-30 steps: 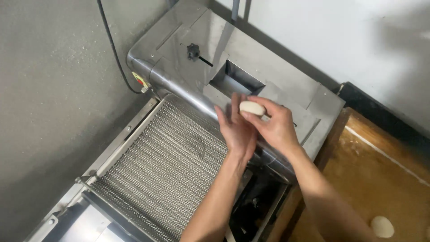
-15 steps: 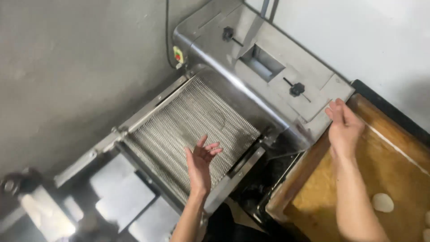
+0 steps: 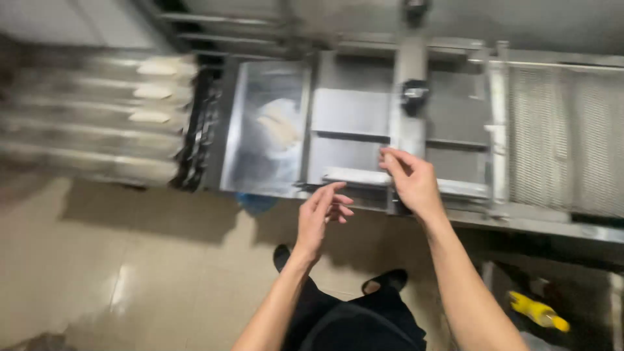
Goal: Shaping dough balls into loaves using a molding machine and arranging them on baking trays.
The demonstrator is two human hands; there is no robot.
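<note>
From the head camera, looking straight down: both bare hands are out over the near edge of a steel machine [image 3: 351, 110], and neither holds anything. The left hand [image 3: 320, 218] hangs in the air just short of the machine's front rail, open, fingers loosely curled and spread. The right hand [image 3: 411, 179] is up against the machine, fingers half bent and parted, the fingertips [image 3: 389, 159] touching or nearly touching a flat metal plate [image 3: 356, 175] by the upright bar [image 3: 408, 97]; blur makes contact hard to call. On the bar sits a black knob [image 3: 414, 91]. To the right runs a wire mesh belt [image 3: 562, 140]. To the left lies a shiny steel tray [image 3: 263, 130] with a pale, smeared shape on it, too blurred to identify. Further left stands a rack [image 3: 97, 117] of long trays with pale pieces on them. Below, a glossy tiled floor [image 3: 130, 260], the person's dark shoes [image 3: 387, 281], and a yellow bottle [image 3: 536, 312] lying at lower right.
</note>
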